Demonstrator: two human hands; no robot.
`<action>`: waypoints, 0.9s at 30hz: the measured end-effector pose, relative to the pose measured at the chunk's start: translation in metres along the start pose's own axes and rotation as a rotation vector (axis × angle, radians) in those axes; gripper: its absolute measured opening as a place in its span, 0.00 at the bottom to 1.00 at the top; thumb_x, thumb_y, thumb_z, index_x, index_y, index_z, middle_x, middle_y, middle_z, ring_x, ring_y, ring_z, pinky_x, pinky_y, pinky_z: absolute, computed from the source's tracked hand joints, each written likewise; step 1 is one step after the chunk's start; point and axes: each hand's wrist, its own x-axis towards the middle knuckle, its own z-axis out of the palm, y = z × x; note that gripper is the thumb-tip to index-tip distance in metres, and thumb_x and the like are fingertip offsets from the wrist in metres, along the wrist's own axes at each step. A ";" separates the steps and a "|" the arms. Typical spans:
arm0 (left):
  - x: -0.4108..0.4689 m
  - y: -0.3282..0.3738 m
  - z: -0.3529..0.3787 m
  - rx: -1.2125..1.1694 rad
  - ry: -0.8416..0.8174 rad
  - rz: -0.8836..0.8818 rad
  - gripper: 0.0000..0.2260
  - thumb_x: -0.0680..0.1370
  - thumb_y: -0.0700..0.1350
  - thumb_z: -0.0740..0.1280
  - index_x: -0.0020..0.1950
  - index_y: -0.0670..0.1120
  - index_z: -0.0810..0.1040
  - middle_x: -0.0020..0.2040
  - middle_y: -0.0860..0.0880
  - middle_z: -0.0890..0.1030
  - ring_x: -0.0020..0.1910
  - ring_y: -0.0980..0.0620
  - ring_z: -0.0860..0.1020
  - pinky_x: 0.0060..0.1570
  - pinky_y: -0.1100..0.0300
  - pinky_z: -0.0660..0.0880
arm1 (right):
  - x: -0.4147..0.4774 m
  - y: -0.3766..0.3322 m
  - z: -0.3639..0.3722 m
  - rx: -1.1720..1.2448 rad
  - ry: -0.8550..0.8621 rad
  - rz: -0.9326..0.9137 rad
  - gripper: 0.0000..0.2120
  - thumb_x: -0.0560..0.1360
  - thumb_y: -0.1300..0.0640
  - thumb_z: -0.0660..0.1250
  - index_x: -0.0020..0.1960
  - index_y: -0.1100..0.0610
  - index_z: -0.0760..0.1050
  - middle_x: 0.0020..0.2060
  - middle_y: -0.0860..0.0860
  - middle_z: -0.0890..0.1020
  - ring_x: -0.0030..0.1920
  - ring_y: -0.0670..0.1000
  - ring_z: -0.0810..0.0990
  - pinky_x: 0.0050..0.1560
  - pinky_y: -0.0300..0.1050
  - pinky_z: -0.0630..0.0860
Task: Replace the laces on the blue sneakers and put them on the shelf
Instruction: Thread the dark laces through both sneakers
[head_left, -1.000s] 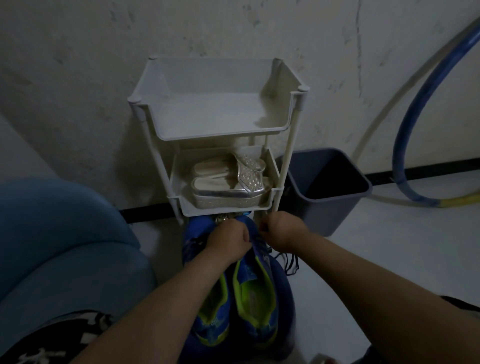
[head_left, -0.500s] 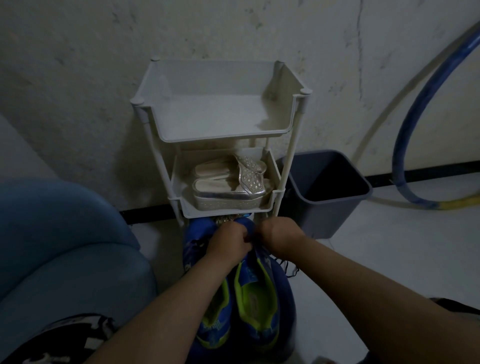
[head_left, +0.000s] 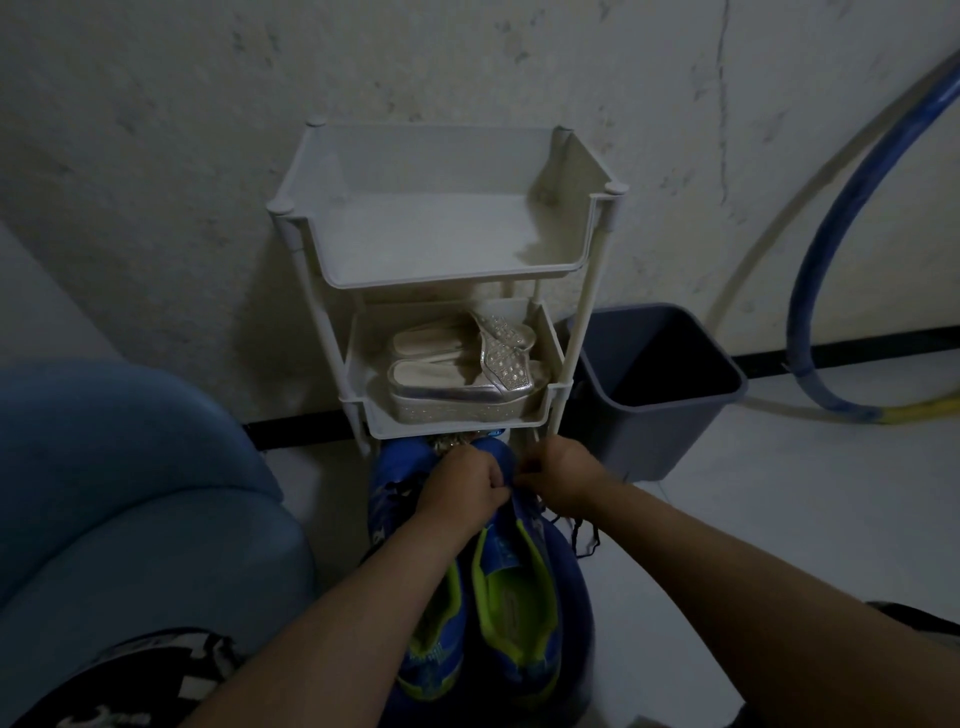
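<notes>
Hands (head_left: 464, 491) (head_left: 563, 478) curled, knuckle-to-knuckle, on blue sneakers (head_left: 519, 592)

The left hand (head_left: 462, 493) and the right hand (head_left: 563, 475) are bare. So are both forearms (head_left: 727, 561), uncovered from the wrists back to the lower edge of the view. Well below and left of the fingers, black cloth (head_left: 135, 675) with a bold white print covers what seems to be the left leg. Far below and right of the fingers shows a dark garment edge (head_left: 914, 621), its kind unclear.
</notes>
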 end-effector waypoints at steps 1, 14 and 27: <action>0.000 0.000 0.000 0.002 -0.004 -0.007 0.05 0.73 0.44 0.72 0.38 0.44 0.84 0.38 0.47 0.84 0.39 0.51 0.81 0.42 0.56 0.79 | -0.002 -0.001 -0.001 -0.024 -0.014 -0.014 0.08 0.78 0.55 0.66 0.51 0.56 0.83 0.49 0.53 0.83 0.51 0.52 0.81 0.55 0.50 0.79; 0.009 -0.011 -0.007 -0.137 -0.094 -0.057 0.06 0.72 0.38 0.73 0.47 0.46 0.81 0.44 0.46 0.82 0.47 0.47 0.80 0.45 0.63 0.71 | -0.010 -0.021 -0.006 -0.221 -0.077 0.052 0.16 0.67 0.43 0.69 0.50 0.50 0.77 0.44 0.49 0.82 0.45 0.50 0.81 0.46 0.45 0.80; 0.005 -0.006 -0.005 0.121 -0.046 0.086 0.03 0.72 0.41 0.71 0.44 0.47 0.84 0.45 0.49 0.81 0.46 0.49 0.80 0.47 0.54 0.79 | -0.007 -0.013 -0.010 0.098 -0.102 0.081 0.08 0.74 0.56 0.68 0.47 0.60 0.82 0.44 0.56 0.85 0.47 0.53 0.84 0.51 0.48 0.82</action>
